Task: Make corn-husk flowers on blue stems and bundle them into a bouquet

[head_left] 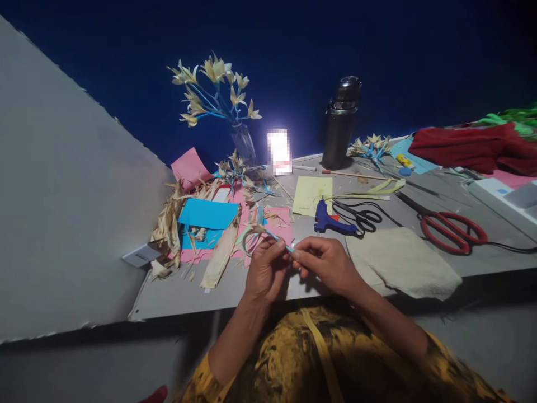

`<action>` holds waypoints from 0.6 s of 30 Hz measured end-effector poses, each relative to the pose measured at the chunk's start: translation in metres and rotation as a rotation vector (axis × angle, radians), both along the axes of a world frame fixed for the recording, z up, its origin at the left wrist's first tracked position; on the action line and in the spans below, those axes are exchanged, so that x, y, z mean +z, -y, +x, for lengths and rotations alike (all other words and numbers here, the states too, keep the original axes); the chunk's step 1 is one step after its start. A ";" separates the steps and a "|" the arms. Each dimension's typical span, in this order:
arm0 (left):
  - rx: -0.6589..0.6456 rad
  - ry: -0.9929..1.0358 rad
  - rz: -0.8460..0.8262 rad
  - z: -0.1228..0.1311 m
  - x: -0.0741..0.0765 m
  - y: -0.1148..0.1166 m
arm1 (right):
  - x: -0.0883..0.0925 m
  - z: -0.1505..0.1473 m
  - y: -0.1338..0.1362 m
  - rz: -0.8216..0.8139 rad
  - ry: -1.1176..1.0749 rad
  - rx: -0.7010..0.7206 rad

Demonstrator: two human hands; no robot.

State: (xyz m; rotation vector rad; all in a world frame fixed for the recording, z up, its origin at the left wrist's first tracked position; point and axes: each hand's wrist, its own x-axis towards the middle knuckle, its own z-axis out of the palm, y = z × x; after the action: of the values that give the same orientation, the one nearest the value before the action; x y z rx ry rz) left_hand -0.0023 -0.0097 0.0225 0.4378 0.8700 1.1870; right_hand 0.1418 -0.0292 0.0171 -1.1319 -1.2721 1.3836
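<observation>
Both my hands meet over the near edge of the grey table (201,294). My left hand (264,268) and my right hand (325,263) both pinch a thin light-blue stem (282,242). The stem runs up and left from my fingers to a dried husk petal (255,229). Fingers of both hands are closed around the stem. Behind them lie pink paper (279,215) and blue paper (207,214) with husk scraps on top.
A blue glue gun (329,221), black scissors (363,215) and red-handled scissors (453,229) lie beyond my right hand. A beige cloth (403,260) sits at the near right. A glass vase of husk flowers (241,140) and a dark flask (342,123) stand at the back.
</observation>
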 end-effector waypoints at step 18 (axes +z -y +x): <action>-0.051 -0.139 0.088 0.006 -0.010 0.008 | 0.005 -0.002 0.000 0.050 0.027 -0.155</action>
State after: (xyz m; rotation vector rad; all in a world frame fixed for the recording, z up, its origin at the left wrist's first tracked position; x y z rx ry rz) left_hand 0.0039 -0.0182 0.0128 0.6160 0.9229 1.1613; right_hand 0.1394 -0.0290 0.0222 -1.1922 -1.2049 1.2194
